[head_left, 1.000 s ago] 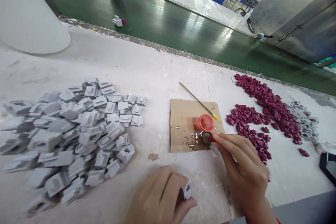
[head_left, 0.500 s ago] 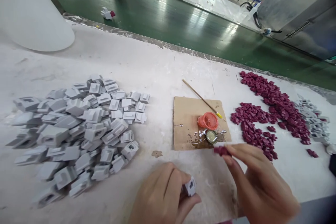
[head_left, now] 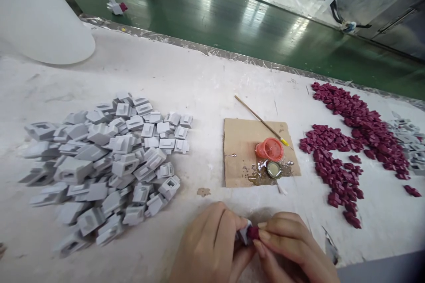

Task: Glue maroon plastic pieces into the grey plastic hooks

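Note:
Low in the head view, my left hand (head_left: 212,243) is closed on a small grey plastic part (head_left: 244,231), mostly covered by the fingers. My right hand (head_left: 292,245) pinches a dark red plastic piece (head_left: 253,232) between thumb and fingertips. The red piece touches the open end of the grey part; how deep it sits I cannot tell. Beyond the hands lies a cardboard sheet (head_left: 237,135) with wet stains. On it are a tipped red cup (head_left: 270,149), a round metal cap (head_left: 274,169) and a thin brush (head_left: 260,120).
A large pile of grey parts (head_left: 102,154) spreads at left, with a white cone-shaped object (head_left: 46,17) behind it. Dark red pieces (head_left: 361,128) are heaped at right beside more grey parts (head_left: 413,143). A green conveyor belt (head_left: 212,17) crosses behind, carrying a grey-and-red piece (head_left: 117,6).
My right hand has moved left and down, bringing the red piece against the grey part in my left hand. The grey-and-red piece on the belt has shifted left.

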